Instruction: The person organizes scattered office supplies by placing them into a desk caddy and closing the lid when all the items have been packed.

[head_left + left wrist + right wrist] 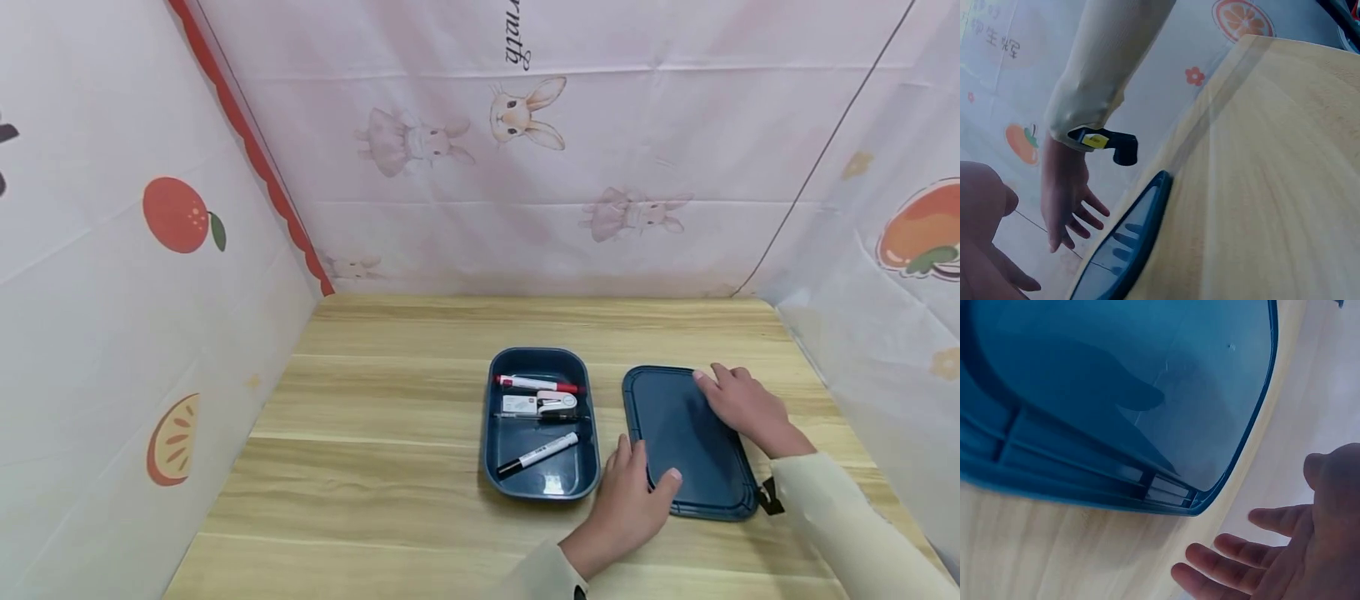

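A dark blue lid [693, 446] lies flat on the table, its raised rim facing up, to the right of a matching open box [542, 492]. My left hand [626, 504] hovers at the lid's near left corner, between lid and box, with its thumb spread. At the lid's far right edge is my right hand [746, 408], and the right wrist view shows its fingers [1235, 575] loosely extended and apart from the lid. In the box lie a red marker [536, 384], a white stapler-like item [557, 402], a small white box [519, 404], a dark pen [555, 417] and a black marker [538, 454].
The wooden table [375, 433] stretches to the left of the box. Printed cloth walls [450, 175] enclose it at the back and both sides. A black wrist device [770, 497] sits at the right sleeve, close to the lid's near right corner.
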The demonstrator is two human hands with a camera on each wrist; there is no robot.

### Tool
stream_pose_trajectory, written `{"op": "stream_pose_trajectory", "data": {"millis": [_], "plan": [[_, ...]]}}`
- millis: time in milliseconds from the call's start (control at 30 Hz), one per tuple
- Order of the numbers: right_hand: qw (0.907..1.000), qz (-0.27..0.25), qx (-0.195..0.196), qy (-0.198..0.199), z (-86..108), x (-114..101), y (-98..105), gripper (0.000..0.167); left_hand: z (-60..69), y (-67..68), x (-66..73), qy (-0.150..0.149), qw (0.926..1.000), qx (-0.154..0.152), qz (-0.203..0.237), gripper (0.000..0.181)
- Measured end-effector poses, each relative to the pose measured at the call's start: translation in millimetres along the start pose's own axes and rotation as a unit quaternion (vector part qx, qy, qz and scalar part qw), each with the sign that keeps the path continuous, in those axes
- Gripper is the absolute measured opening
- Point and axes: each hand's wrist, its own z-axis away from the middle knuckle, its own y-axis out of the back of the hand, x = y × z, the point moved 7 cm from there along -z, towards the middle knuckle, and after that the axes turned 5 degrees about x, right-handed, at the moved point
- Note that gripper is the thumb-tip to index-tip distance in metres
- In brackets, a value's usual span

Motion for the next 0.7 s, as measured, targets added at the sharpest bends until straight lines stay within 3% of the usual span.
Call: {"op": "stream_pose_trajectory", "data": {"millis": [133,300,433,600,700], "plan": [[0.9997,0.003,-0.023,-0.008,-3.9,4.0,-1.9,0.092,-1.7,-7.1,-10.7,0.04,0.9986,-0.001,0.035,0.079],[0.9978,-0.008,-0.064,-0.015,-10.3,2.1,-6.4,0.094,-3.9,-11.7,-16.3,0.064,0.9964,0.003,0.056,0.08],[0.9963,-0.003,-0.084,-0.015,-13.5,-1.0,-11.4,0.096,-3.7,-16.2,-16.6,0.059,0.9967,0.0,0.055,0.076],[0.9966,-0.002,-0.082,-0.007,-14.0,-6.9,-16.4,0.096,-3.2,-22.0,-13.8,0.038,0.9975,-0.013,0.059,0.069],[0.9968,-0.001,-0.079,-0.008,-15.5,-9.2,-18.0,0.094,-3.3,-26.0,-13.2,0.041,0.9959,-0.027,0.076,0.066]]}}
